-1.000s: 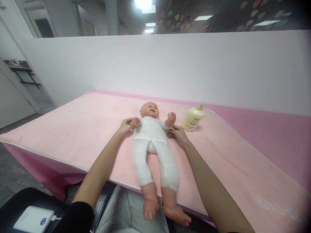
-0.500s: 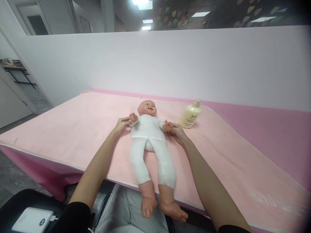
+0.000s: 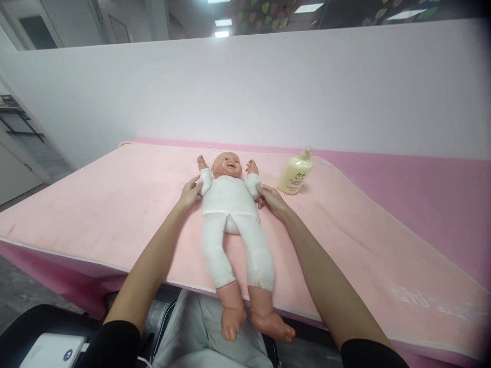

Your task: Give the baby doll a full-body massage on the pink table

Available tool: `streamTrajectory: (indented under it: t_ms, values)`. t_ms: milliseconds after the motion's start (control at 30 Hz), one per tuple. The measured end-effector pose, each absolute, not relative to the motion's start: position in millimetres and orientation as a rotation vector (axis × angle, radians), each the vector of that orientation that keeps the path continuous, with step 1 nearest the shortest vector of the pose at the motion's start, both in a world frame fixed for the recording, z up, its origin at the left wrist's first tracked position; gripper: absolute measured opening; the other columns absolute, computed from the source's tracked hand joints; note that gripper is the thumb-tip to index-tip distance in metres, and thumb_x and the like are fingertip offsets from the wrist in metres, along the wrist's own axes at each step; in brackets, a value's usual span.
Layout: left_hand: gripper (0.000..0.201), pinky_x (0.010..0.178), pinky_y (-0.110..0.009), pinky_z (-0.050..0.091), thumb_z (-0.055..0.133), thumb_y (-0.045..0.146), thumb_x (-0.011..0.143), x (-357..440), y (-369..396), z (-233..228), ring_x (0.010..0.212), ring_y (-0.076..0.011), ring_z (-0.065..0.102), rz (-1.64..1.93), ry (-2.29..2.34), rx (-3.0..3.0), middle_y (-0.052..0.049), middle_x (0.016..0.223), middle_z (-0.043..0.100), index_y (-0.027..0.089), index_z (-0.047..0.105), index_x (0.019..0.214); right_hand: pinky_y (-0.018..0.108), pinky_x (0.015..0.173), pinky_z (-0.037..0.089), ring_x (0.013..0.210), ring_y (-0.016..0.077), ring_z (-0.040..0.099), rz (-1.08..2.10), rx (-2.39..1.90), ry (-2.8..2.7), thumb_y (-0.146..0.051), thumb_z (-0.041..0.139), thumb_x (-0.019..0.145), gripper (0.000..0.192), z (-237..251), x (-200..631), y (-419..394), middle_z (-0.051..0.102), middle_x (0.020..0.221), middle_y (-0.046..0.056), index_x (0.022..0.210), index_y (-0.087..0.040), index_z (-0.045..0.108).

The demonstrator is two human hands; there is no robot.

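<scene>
A baby doll (image 3: 230,197) with a white cloth body lies on its back on the pink towel (image 3: 146,204), its feet over the front edge. Both its arms are bent, with the hands raised beside the head. My left hand (image 3: 191,192) is closed on the doll's arm at the left of the view, near the elbow. On the other side, my right hand (image 3: 273,198) grips the doll's other arm near its elbow, thumb on top. Parts of the fingers are hidden behind the doll's arms.
A pale yellow pump bottle (image 3: 295,173) stands just beyond my right hand. The white wall (image 3: 245,92) rises behind the pink table. At the lower left, a white power bank (image 3: 53,350) with a cable rests on a black chair (image 3: 42,319).
The doll's arms have gone from lying low at its sides to bent up beside its head. My hands have shifted from its hands to near its elbows. The view has tilted down slightly.
</scene>
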State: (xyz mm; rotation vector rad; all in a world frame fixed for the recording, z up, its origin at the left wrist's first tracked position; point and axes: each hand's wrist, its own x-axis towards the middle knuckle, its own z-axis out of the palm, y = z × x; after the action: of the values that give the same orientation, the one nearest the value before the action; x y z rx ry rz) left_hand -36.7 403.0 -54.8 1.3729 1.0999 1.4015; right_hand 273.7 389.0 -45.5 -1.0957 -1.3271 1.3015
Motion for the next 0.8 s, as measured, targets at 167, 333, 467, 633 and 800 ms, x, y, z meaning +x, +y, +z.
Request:
streamTrajectory:
  t_ms: [167,333,467,633,800]
  values:
    - [0.053,0.076,-0.031,0.051,0.066,0.044,0.079,-36,405,-56,0.086,-0.0217,0.065,1.412,1.14,1.355,-0.01,0.1,0.071,0.014,0.063,0.123,0.022,0.035,0.037,0.037,0.0077,0.038,1.238,-1.178,-1.297,-0.066,0.066,0.072,0.049,-49,271,395,0.045,0.045,-0.004,0.074,-0.018,0.056]
    - [0.056,0.079,-0.031,0.05,0.068,0.045,0.077,-35,401,-52,0.089,-0.0215,0.065,1.418,1.057,1.331,-0.01,0.102,0.071,0.013,0.063,0.123,0.022,0.037,0.04,0.039,0.0075,0.04,1.29,-1.162,-1.218,-0.059,0.07,0.072,0.045,-47,270,394,0.052,0.05,-0.001,0.077,-0.017,0.059]
    - [0.07,0.082,-0.032,0.05,0.073,0.036,0.072,-36,390,-40,0.093,-0.0205,0.065,1.359,0.947,1.263,-0.01,0.108,0.069,0.016,0.052,0.135,0.022,0.044,0.044,0.045,0.0082,0.044,1.372,-1.063,-1.168,-0.053,0.076,0.067,0.041,-44,276,389,0.055,0.056,-0.001,0.079,-0.016,0.061]
    - [0.055,0.081,-0.031,0.048,0.076,0.019,0.059,-39,381,-33,0.094,-0.0214,0.064,1.323,0.924,1.242,-0.011,0.108,0.069,0.014,0.067,0.113,0.021,0.049,0.043,0.051,0.0081,0.048,1.423,-0.999,-1.237,-0.04,0.081,0.061,0.033,-41,283,381,0.058,0.061,-0.001,0.08,-0.016,0.067]
    - [0.008,0.085,-0.035,0.048,0.063,0.011,0.049,-43,384,-42,0.098,-0.0239,0.062,1.315,0.881,1.2,-0.011,0.108,0.068,0.014,0.055,0.049,0.025,0.063,0.05,0.075,0.0156,0.062,1.404,-0.964,-1.259,-0.02,0.08,0.049,0.025,-43,285,380,0.07,0.09,0.006,0.072,-0.018,0.072]
